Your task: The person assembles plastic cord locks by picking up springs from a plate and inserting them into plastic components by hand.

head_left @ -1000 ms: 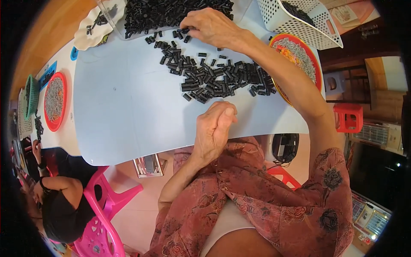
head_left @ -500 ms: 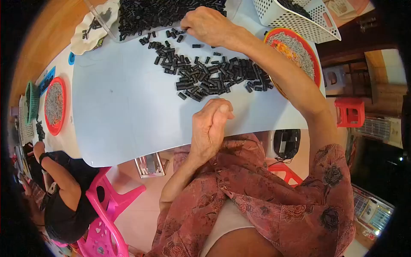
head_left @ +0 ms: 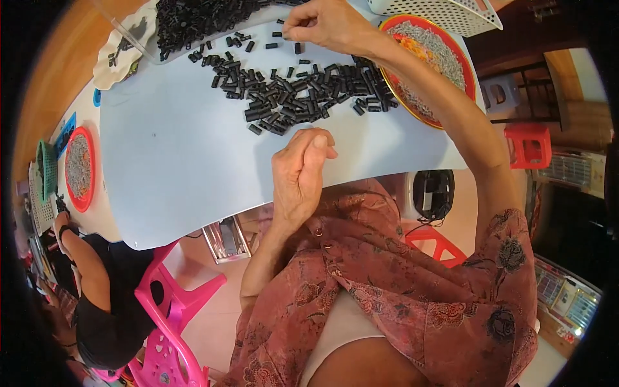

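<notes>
Small black cylindrical plastic pieces [head_left: 284, 100] lie heaped and scattered on the pale blue tabletop [head_left: 174, 142]. Over the far side of this spread is my right hand [head_left: 332, 27], its thumb and fingers pinched together. A tiny dark bit shows at the fingertips, too small to name. Behind it, a clear box [head_left: 149, 55] is filled with many more of the black pieces. My left hand [head_left: 300, 171] is curled closed near the table's front edge, thumb on top; whatever its fingers enclose is hidden. Loose pieces lie just beyond its knuckles.
Right of the pile sits a red-rimmed round tray [head_left: 474, 77] of small grey and orange parts, beneath my right forearm. A white perforated basket [head_left: 445, 19] stands behind it. A scalloped cream dish [head_left: 106, 71] is far left. Another person's arm [head_left: 87, 255] reaches in beside a red tray [head_left: 91, 168].
My right hand has come away from the clear box's edge, toward the right and slightly nearer. My left hand stays curled in about the same place while the whole view shifts.
</notes>
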Demonstrator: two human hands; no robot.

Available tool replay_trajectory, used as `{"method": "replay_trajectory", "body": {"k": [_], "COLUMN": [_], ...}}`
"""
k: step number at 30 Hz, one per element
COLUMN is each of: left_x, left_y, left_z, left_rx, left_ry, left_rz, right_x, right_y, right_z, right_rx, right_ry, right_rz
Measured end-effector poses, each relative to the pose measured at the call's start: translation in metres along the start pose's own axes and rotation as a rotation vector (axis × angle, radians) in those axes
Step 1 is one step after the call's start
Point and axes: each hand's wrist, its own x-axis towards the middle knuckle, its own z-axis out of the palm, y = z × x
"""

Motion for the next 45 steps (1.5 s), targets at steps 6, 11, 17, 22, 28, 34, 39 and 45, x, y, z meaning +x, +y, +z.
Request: {"method": "replay_trajectory", "body": {"k": [6,11,17,22,28,34,39,45], "left_x": [0.0,-0.002,-0.002,-0.003,-0.004,0.002,0.02,0.026], "left_y": [-0.003,-0.002,-0.002,0.0,0.01,0.019,0.022,0.021], "left_z": [0.003,0.002,0.003,0.001,-0.004,-0.023,-0.03,-0.027], "left_rx": [0.004,0.018,0.007,0.037,-0.03,0.079,0.072,0.151], "left_ry": [-0.01,-0.001,-0.007,-0.009,0.003,0.257,0.348,0.265], "left_rz": [0.02,0.008,0.021,-0.013,-0.07,0.075,0.081,0.116], "right_x": [-0.02,-0.019,-0.016,0.002,0.017,-0.01,-0.042,-0.058], "right_y": [0.028,0.035,0.025,0.021,0.021,-0.01,-0.044,-0.054], "right_z": [0.007,0.01,0.007,0.021,0.034,0.016,0.01,0.013], "right_rx": [0.137,-0.116,-0.299,-0.208,-0.272,0.09,0.237,0.28], "right_ry": [0.0,-0.011,-0.127,-0.05,-0.127,-0.046,0.063,0.166], "right_rz": [0.072,0.024,0.058,0.003,-0.104,-0.084,-0.194,-0.32]}}
